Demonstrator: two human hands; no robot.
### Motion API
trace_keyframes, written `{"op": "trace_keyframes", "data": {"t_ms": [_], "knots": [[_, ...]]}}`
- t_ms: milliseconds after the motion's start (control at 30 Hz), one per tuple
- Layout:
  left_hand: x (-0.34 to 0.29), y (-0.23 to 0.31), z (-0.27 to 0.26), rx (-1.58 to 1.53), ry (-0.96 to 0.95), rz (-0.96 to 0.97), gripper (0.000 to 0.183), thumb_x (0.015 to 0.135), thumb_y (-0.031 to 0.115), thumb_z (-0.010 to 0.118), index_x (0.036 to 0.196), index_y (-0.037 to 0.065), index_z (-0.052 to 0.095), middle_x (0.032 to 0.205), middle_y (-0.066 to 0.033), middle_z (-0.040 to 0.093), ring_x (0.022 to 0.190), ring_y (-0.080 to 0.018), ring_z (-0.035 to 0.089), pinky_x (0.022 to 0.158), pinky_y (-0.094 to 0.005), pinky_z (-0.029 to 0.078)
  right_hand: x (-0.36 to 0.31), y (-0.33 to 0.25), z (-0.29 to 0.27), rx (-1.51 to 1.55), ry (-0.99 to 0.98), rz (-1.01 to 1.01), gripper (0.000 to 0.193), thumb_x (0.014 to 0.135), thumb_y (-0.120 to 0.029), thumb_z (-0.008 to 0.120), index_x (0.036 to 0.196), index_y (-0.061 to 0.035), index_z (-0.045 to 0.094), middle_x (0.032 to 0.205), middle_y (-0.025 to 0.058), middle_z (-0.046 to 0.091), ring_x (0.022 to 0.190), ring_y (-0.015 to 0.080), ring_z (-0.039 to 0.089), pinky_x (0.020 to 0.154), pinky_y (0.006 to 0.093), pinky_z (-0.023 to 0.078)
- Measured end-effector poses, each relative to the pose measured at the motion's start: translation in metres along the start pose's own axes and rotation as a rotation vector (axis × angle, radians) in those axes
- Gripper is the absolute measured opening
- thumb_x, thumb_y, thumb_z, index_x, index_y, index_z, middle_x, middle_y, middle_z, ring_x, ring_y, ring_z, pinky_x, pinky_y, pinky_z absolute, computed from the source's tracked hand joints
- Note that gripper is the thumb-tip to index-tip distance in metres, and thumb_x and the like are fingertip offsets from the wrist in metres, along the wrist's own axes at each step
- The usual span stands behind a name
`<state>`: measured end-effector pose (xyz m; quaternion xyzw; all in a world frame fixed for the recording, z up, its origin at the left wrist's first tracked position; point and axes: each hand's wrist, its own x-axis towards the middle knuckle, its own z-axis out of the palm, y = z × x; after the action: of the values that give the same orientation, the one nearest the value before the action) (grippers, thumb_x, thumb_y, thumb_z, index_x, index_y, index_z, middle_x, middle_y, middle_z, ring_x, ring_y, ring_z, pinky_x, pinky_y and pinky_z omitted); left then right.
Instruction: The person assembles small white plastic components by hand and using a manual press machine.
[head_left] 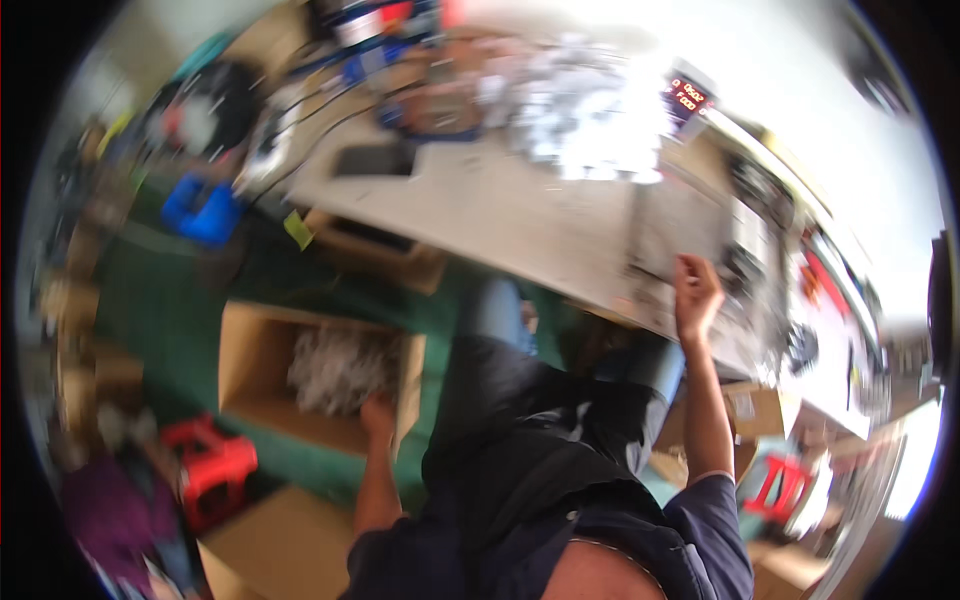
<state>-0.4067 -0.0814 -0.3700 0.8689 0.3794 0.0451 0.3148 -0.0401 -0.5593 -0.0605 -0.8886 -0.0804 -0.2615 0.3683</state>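
Observation:
My left hand (377, 414) reaches down into an open cardboard box (256, 365) on the floor to my left. It is at the near edge of a heap of small whitish pieces (340, 370) in that box; blur hides its fingers. Above the front edge of the worktable (500, 205) I hold up my right hand (698, 300), its fingers curled together. Whatever sits between those fingertips, if anything, is too small and blurred to name. A large pile of similar white pieces (590, 110) lies at the back of the table.
A red digital display (690, 96) stands behind the pile. Under the table's left end is another carton (375, 250). Red stools (215, 470) (778, 487) stand at both sides. A person in purple (118, 510) is at the lower left, near a large carton (285, 540).

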Motion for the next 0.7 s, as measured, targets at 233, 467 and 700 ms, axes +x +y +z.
{"op": "trace_keyframes", "data": {"t_ms": [233, 467, 700], "knots": [[0.055, 0.010, -0.021, -0.312, 0.100, -0.034, 0.021, 0.095, 0.013, 0.061, 0.101, -0.003, 0.073, 0.082, -0.0179, 0.072, 0.074, -0.0316, 0.070, 0.069, -0.0422, 0.054, -0.014, 0.042, -0.032, -0.060, 0.130, 0.110, 0.006, 0.087, -0.008, 0.072, 0.092, -0.0050, 0.071, 0.085, 0.0097, 0.070, 0.068, 0.0238, 0.067, 0.066, 0.0343, 0.053], [0.051, 0.166, -0.059, -0.620, 0.312, 0.049, 0.021, 0.102, 0.009, 0.058, 0.118, 0.001, 0.069, 0.093, -0.0066, 0.070, 0.076, -0.0137, 0.064, 0.066, -0.0284, 0.052, 0.005, 0.034, -0.014, -0.085, 0.146, -0.074, 0.006, 0.085, -0.010, 0.073, 0.089, -0.0072, 0.070, 0.085, 0.0088, 0.069, 0.078, 0.0302, 0.068, 0.069, 0.0396, 0.054], [0.041, 0.355, -0.066, -0.544, 0.373, 0.643, 0.022, 0.101, 0.010, 0.063, 0.121, 0.003, 0.070, 0.099, -0.0062, 0.072, 0.084, -0.0134, 0.066, 0.073, -0.0263, 0.053, 0.005, 0.019, 0.012, -0.180, 0.010, -0.182, 0.005, 0.083, -0.013, 0.073, 0.087, -0.0111, 0.070, 0.085, 0.0060, 0.068, 0.084, 0.0306, 0.067, 0.071, 0.0413, 0.055]]}}
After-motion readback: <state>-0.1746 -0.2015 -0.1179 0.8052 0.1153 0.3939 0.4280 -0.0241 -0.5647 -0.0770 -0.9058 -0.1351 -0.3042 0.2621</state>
